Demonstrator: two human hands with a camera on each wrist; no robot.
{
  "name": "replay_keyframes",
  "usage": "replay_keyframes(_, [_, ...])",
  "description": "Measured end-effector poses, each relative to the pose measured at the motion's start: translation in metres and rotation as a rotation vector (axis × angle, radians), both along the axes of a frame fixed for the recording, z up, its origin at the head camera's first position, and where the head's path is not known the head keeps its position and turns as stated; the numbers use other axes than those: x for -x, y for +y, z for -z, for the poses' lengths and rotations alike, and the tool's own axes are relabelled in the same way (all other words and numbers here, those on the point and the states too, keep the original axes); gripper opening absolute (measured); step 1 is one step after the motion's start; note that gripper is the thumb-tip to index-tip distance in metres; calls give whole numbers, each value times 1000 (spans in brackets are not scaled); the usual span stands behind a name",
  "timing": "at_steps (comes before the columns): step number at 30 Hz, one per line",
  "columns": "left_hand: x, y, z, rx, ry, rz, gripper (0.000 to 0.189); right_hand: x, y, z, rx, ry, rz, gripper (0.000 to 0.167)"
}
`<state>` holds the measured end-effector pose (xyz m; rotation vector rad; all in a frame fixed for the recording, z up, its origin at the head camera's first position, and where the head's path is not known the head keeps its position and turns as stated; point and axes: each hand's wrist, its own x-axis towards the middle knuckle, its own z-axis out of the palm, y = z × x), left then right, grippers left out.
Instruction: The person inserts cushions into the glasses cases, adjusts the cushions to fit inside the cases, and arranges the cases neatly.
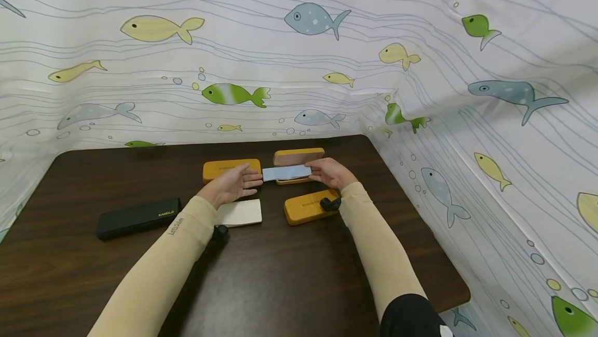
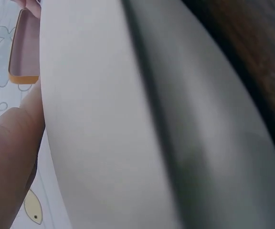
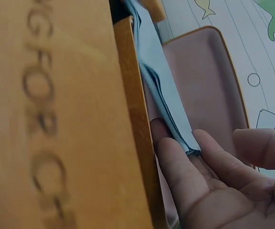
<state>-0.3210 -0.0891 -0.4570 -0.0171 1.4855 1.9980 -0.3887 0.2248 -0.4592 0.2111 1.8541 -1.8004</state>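
A folded light blue cloth [image 1: 286, 173] lies over an open yellow case with a pinkish-grey lining [image 1: 299, 157]. My right hand [image 1: 330, 172] pinches the cloth's right end. In the right wrist view, the folded layers of the cloth [image 3: 166, 95] run between the fingers, beside the lined lid [image 3: 199, 81]. My left hand [image 1: 238, 184] has its fingers extended, tips at the cloth's left end. A cream folded sheet or booklet [image 1: 240, 213] is below the left hand and fills most of the left wrist view.
A closed yellow case [image 1: 219, 169] sits behind the left hand. Another closed yellow case [image 1: 306, 207], with lettering, lies by the right wrist. At the left is a long black case [image 1: 137, 218]. A fish-patterned curtain [image 1: 261, 56] borders the dark wooden table [image 1: 271, 285].
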Motion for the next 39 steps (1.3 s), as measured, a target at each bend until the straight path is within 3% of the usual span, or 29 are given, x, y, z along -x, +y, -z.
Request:
replay_keyframes(17, [-1, 7, -2, 5, 20, 20, 64, 6, 21, -14, -184, 30, 58, 29])
replay_keyframes(24, [-1, 7, -2, 36, 34, 39, 64, 5, 29, -23, -251, 45, 28, 39])
replay_keyframes(31, [0, 6, -9, 80, 97, 31, 64, 0, 38, -36, -267, 150, -10, 48])
replay_keyframes(39, [3, 12, -21, 153, 215, 23, 64, 2, 30, -36, -325, 292, -60, 56])
